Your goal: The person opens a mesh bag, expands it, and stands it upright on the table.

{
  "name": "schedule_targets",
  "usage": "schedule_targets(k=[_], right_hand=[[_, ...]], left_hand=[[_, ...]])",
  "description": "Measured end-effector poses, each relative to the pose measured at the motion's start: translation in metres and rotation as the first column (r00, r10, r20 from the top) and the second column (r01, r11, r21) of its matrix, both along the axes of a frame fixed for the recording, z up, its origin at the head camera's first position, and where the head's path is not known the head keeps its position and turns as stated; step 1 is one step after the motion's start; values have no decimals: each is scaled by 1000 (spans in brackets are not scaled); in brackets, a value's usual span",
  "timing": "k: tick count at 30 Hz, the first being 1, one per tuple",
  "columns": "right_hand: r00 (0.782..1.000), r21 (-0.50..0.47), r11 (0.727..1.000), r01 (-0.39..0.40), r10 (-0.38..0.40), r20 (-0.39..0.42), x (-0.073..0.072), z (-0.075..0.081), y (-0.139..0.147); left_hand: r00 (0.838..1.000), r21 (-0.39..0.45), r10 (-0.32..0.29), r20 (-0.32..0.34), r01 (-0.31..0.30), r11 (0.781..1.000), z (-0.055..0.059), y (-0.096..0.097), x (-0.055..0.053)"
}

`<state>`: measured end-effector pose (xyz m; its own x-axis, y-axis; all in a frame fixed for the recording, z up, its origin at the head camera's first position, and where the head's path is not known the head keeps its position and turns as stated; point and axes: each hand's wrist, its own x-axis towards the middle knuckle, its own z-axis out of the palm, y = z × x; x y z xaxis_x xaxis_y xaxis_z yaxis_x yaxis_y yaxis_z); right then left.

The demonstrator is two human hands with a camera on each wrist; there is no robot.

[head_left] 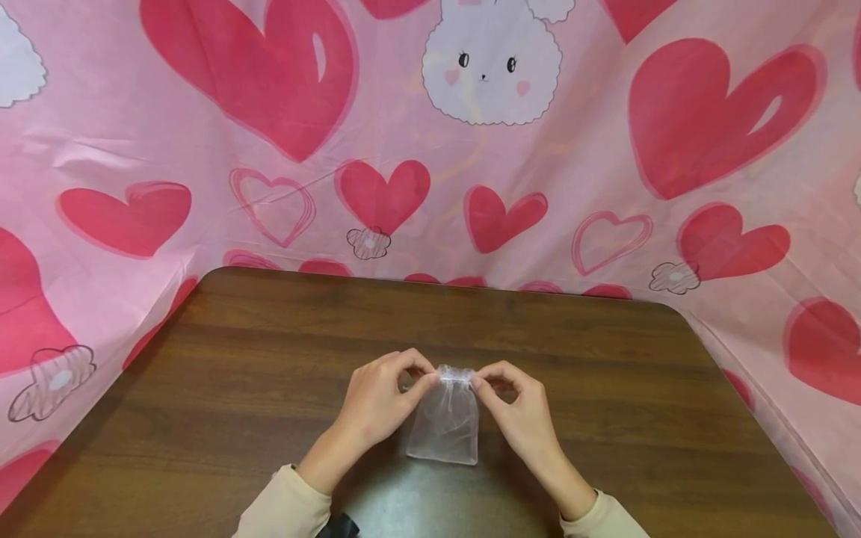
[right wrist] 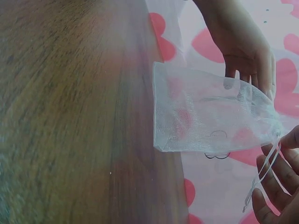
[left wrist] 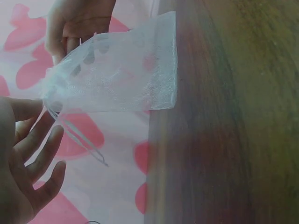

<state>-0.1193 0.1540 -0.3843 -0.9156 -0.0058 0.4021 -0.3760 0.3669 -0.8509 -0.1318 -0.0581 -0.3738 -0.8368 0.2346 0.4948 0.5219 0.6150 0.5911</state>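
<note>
The left hand (head_left: pixel 380 396) and right hand (head_left: pixel 523 409) pinch a sheer drawstring pouch (head_left: pixel 445 430) at its gathered neck (head_left: pixel 456 375); it hangs above the wooden table (head_left: pixel 269 336).

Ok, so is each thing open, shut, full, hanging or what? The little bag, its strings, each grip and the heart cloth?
Bag: see-through, gathered at its neck; nothing visible inside.
Drawstrings: loose ends dangling.
Left grip: pinching one side of the neck.
Right grip: pinching the other side.
Heart cloth: hung up, creased.
</note>
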Motion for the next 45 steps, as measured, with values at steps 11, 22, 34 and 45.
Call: schedule_targets(k=[11,22,34,45], right_hand=[[1000,21,1000,19,-19,5,-1,-1,4],[1000,32,999,4,-4,-13,-2,-2,8],[1000,57,998,-24,24,-3,-3,1,10],[994,159,982,-98,105,-39,-10,5,18]], left_hand=[[999,-11,29,31,-29,1000,0,-5,0],[998,-33,44,50,-43,999,0,-12,-1],[997,-44,51,58,-48,998,-2,-16,-2],[997,-75,41,68,-36,997,2,-22,-4]])
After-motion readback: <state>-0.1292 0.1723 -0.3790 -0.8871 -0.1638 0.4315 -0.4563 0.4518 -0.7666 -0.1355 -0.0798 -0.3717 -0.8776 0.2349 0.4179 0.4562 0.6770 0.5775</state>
